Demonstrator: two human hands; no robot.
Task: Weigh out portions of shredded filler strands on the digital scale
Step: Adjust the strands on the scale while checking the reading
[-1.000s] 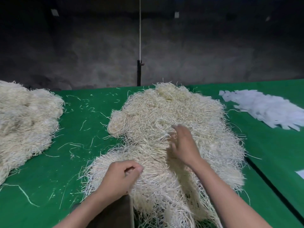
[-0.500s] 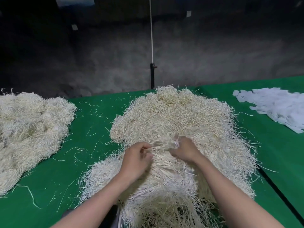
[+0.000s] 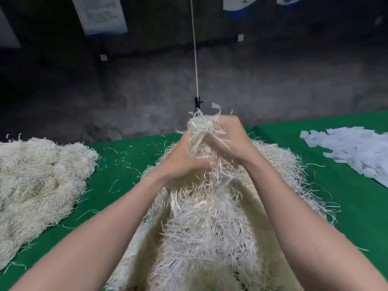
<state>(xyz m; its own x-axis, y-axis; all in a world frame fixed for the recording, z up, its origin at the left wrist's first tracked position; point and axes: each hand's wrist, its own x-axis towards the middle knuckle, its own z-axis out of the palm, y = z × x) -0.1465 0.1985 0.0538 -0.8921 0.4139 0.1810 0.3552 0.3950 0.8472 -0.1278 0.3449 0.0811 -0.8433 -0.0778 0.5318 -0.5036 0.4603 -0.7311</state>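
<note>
Strands (image 3: 210, 227) lay heaped across the middle of the green worktop (image 3: 117, 164), the biggest mass in view, running from the near edge up to the hands. A second heap (image 3: 37, 175) sat well apart on the left, with loose bits scattered between the two. Far right, a spread of white paper slips (image 3: 352, 148) lay untouched.

And here was the change: half a second before, both hands were down in the heap, fingers working the surface. Now they had come up, and a clump (image 3: 201, 127) had come up with them, clear above the heap and trailing a few strands back down. The right hand (image 3: 228, 135) was closed round the top of the clump; the left hand (image 3: 182, 162) curled round it lower down, from the side.

That looked like a portion pulled free and ready for weighing. No scale showed, though, and no tray, bag or bowl either; everything lay loose on the worktop.
</note>
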